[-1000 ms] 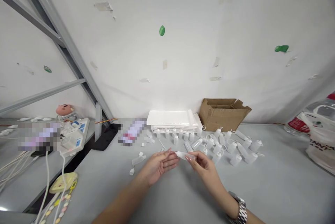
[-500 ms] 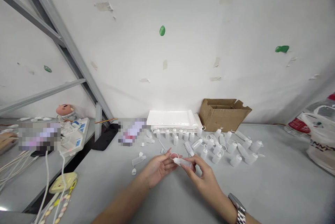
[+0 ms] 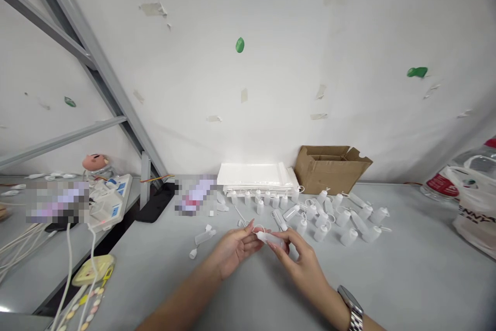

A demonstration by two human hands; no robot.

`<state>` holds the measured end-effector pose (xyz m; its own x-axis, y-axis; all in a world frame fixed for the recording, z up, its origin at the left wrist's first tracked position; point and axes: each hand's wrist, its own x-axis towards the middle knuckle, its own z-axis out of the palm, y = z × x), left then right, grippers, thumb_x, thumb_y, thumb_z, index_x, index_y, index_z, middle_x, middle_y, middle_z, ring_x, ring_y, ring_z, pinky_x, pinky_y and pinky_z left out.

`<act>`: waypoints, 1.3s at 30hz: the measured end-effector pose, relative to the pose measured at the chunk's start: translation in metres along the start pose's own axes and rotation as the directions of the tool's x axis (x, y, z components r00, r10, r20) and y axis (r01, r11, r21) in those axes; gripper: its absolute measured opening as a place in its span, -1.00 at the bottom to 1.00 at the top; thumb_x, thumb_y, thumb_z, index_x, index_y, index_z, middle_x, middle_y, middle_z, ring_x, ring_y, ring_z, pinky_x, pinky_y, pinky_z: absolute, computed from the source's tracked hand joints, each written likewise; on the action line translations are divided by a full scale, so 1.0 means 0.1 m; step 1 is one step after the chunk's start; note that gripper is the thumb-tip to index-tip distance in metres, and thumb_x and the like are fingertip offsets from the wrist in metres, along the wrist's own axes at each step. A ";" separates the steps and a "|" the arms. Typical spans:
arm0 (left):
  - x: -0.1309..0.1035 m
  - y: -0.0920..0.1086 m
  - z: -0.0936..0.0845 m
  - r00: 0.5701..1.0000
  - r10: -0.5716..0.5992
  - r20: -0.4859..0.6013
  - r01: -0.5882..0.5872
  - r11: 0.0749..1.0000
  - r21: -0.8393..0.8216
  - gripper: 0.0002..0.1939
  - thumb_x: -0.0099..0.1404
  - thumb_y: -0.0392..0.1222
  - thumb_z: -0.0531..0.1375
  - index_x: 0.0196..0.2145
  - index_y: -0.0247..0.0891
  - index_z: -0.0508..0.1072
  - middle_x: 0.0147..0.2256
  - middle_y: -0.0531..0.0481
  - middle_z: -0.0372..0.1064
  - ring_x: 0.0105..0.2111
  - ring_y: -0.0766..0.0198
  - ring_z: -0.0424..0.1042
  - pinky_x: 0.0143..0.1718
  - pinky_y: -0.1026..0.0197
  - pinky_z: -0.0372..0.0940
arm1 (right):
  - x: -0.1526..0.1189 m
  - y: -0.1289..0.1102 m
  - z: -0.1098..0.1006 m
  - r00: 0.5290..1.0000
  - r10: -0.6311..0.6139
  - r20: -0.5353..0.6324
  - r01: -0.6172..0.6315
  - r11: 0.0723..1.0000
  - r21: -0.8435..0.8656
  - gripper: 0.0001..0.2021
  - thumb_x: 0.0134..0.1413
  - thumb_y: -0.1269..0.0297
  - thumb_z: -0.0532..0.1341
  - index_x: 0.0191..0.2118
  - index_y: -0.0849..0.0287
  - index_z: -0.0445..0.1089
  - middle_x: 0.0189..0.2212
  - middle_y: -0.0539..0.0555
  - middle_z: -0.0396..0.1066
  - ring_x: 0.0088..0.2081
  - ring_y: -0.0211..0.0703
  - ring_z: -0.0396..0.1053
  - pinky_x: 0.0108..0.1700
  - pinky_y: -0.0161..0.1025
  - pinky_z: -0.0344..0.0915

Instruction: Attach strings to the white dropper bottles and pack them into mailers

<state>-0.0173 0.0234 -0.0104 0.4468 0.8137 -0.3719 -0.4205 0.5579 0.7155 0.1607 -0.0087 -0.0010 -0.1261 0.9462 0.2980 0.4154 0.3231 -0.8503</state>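
My right hand point(image 3: 296, 251) grips a small translucent squeeze bottle point(image 3: 271, 239) by its body, thumb in front. The bottle lies almost level, its white tip pointing left, and a thin strap loops above the tip. Around the tip end, my left hand point(image 3: 240, 246) is closed with the palm turned up, its thumb raised at the strap. How much of the cap lies in the left fingers is hidden. Left of my hands lie another translucent bottle point(image 3: 203, 237) and a loose white cap point(image 3: 192, 253).
Several bottles point(image 3: 349, 237) stand or lie to the right, with a row behind my hands. At the wall are a stack of white packets point(image 3: 253, 176) and a cardboard box point(image 3: 329, 173). A plastic bag point(image 3: 478, 212) sits at far right; cables point(image 3: 70, 258) hang at left.
Both hands and the bottle between them have hardly moved. The loose white cap on the table has shifted slightly left and turned.
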 end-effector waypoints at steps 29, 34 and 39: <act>-0.08 0.19 0.13 0.942 0.287 -0.176 -0.207 0.905 0.372 -0.57 0.09 0.10 0.22 -0.28 -0.35 0.53 -0.16 -0.21 0.48 -0.07 0.03 0.40 0.08 0.05 0.13 | 0.10 0.07 -0.01 0.985 0.158 -0.065 -0.145 0.976 0.162 -0.64 0.03 -0.03 0.13 -0.36 0.20 0.42 -0.51 0.05 0.36 -0.43 -0.16 0.28 -0.34 -0.24 0.26; -0.11 0.18 0.10 0.934 0.308 -0.183 -0.190 0.860 0.474 -0.70 0.08 0.00 0.26 -0.38 -0.32 0.57 -0.28 -0.15 0.53 -0.13 0.02 0.42 0.05 0.05 0.14 | 0.08 0.06 0.00 0.989 0.140 -0.052 -0.131 0.981 0.146 -0.66 0.02 -0.02 0.14 -0.36 0.18 0.42 -0.51 0.03 0.35 -0.43 -0.16 0.28 -0.33 -0.24 0.26; -0.13 0.16 0.12 0.922 0.352 -0.159 -0.202 0.792 0.577 -0.75 0.08 -0.03 0.25 -0.40 -0.27 0.57 -0.32 -0.07 0.54 -0.16 0.01 0.41 -0.03 0.07 0.19 | 0.04 0.06 0.03 0.994 0.109 -0.030 -0.106 0.989 0.100 -0.69 0.06 0.02 0.11 -0.35 0.17 0.41 -0.50 0.02 0.33 -0.40 -0.15 0.29 -0.31 -0.25 0.26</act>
<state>-0.0203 0.0201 0.0131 0.1384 0.9728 -0.1858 0.0324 0.1830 0.9826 0.1603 -0.0027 -0.0058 -0.0526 0.9749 0.2162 0.3344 0.2212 -0.9161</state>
